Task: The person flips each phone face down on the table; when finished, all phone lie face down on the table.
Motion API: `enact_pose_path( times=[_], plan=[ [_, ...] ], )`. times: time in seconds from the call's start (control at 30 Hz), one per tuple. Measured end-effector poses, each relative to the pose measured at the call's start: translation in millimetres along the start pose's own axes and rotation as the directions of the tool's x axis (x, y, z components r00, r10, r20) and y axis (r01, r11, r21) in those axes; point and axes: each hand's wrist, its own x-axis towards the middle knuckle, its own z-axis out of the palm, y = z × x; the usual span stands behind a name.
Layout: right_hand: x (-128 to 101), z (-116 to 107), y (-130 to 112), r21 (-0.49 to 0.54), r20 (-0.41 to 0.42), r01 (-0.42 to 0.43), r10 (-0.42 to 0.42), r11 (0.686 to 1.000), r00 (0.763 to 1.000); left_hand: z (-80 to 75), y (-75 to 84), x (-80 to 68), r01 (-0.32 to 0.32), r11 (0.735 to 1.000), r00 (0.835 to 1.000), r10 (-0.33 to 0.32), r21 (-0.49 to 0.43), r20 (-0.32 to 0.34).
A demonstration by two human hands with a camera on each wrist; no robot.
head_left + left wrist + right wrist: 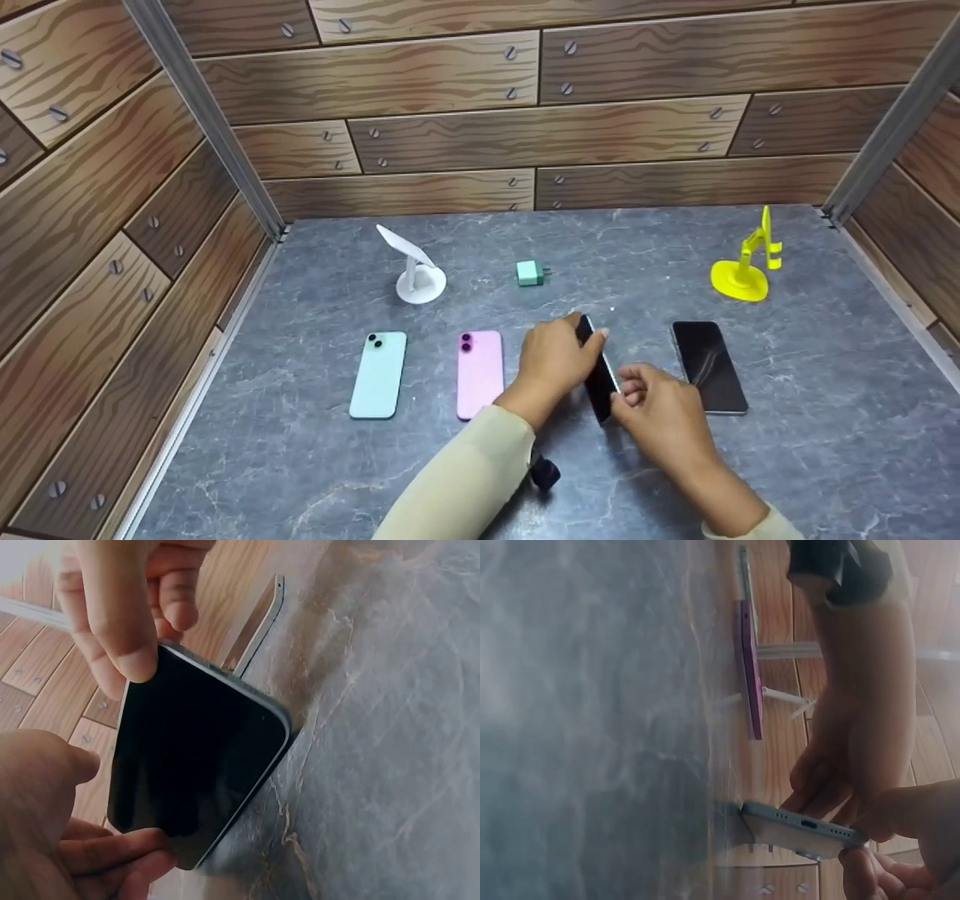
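Note:
A dark phone stands tilted on one long edge on the grey marble table, held between both hands. My left hand grips its far end, fingers curled over the top. My right hand pinches the near end. The left wrist view shows the phone's black screen, with its lower edge touching the table. The right wrist view shows its bottom edge with the charging port, held by fingertips.
A mint phone and a pink phone lie face down to the left. A black phone lies screen up to the right. Further back stand a white stand, a green charger and a yellow stand. Wood-pattern walls enclose the table.

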Motion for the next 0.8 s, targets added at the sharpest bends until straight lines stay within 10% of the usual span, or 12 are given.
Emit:
enact_pose_path(
  times=[0.47,0.8],
  plan=[
    [-7,7,-6,-0.031,-0.070,0.147,-0.148,0.989,0.986,-4.1,2.3,10.6,-0.008,0.999,0.998,0.011,0.044,-0.061],
    [-10,11,-6,0.030,0.000,0.081,-0.081,0.996,0.997,-0.8,4.6,18.4,0.108,0.987,0.988,-0.093,0.123,-0.122]
  ],
)
